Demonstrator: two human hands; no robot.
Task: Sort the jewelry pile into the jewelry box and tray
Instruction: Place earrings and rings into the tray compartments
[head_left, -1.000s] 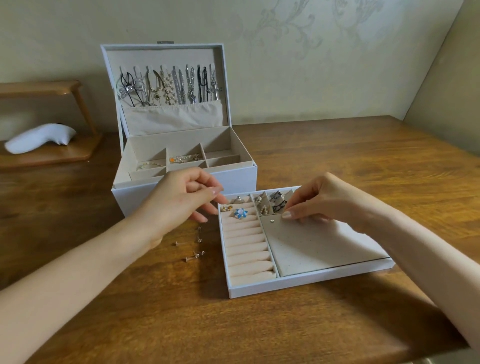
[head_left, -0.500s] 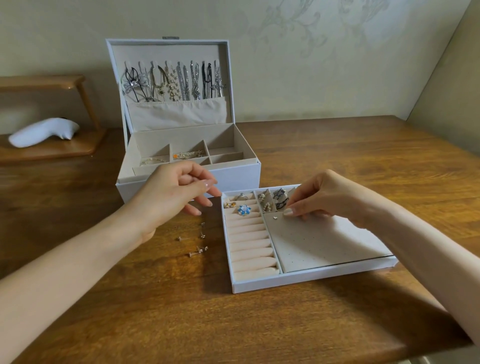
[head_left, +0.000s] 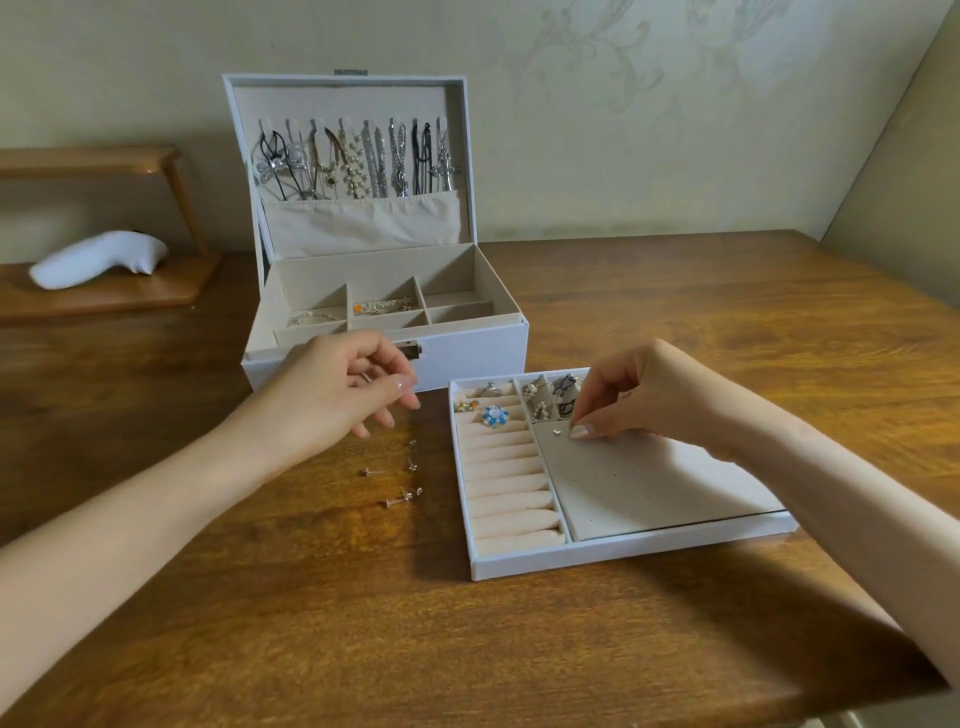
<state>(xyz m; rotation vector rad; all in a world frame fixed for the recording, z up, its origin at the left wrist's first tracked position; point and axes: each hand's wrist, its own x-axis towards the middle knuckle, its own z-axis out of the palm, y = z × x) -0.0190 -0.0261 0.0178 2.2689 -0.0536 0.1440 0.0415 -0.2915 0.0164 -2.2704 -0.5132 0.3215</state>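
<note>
The white jewelry box (head_left: 467, 358) stands open at the back, with necklaces hanging in its lid. In front of it lies the white tray (head_left: 623, 558), which has ring rolls, a blue flower ring (head_left: 493, 415) and a beige earring pad (head_left: 649, 483). My right hand (head_left: 639, 400) pinches a tiny stud against the pad's far left corner, beside a stud (head_left: 557, 431) that sits in the pad. My left hand (head_left: 343, 384) hovers left of the tray with thumb and forefinger pinched, seemingly on a small stud. Several loose studs (head_left: 408, 467) lie on the table below it.
A wooden shelf (head_left: 104, 301) at the far left carries a white curved object (head_left: 98, 260). The wall runs close behind the box. The wooden table's front edge (head_left: 727, 712) is near me at the lower right.
Both hands stay in almost the same places. My view has shifted a little, and the left hand has eased slightly back from the tray.
</note>
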